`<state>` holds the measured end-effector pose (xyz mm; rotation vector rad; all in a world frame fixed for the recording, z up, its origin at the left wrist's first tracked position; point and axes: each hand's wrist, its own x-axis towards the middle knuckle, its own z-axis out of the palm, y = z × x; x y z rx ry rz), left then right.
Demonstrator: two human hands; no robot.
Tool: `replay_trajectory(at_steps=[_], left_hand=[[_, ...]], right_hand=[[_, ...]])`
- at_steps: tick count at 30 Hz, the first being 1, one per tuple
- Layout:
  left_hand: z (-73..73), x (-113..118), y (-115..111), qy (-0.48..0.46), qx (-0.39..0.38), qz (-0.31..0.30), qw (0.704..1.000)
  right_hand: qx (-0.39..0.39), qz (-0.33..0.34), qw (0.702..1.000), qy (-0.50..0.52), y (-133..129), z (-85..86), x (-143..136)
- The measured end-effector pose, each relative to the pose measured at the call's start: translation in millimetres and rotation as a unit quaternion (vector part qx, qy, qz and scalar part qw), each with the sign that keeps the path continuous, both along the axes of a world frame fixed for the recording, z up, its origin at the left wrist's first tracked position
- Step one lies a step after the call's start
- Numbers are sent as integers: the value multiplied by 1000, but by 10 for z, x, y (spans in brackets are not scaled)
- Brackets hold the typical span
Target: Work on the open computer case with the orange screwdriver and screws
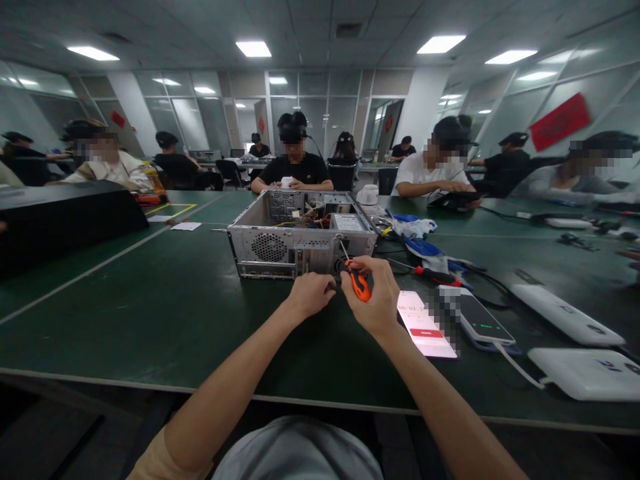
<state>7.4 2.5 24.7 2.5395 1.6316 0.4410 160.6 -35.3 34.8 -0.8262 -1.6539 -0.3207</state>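
An opened computer case (320, 247) lies on its side on the green table, its rear panel facing me and coloured wires showing inside. My right hand (376, 293) is closed around an orange and black screwdriver (361, 285). The shaft slants up to the left, its tip at the upper right of the rear panel, by the power supply (347, 223). Whether the tip sits in a screw is too small to tell. Low against the panel, left of the screwdriver, rests my left hand (314, 293). Its fingers curl inward, and their tips are mostly hidden.
Right of the case lie blue and white gloves (425, 250), a red and black screwdriver (437, 275), cables and a lit phone (425, 327). Further right are another phone (483, 320) and white power banks (567, 313). A black case (75, 213) stands left. Several people sit beyond.
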Motion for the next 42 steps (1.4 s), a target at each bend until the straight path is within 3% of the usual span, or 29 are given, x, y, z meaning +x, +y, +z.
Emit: replay_trajectory(at_steps=[14,23,30,42], left_hand=[[-36,-40,35,62,-4,101,993],[-20,-49,21,41,-18,102,994],[15,-52,5,-13,-67,84,994],[35,-22,-9,-50,-99,56,992]], right_hand=[[-21,42,998,-30,1,-46,-11],[-33,66,997,-37,0,13,-11],[-31,-8,999,42,27,-52,50],[-24,-28,999,32,21,-28,17]])
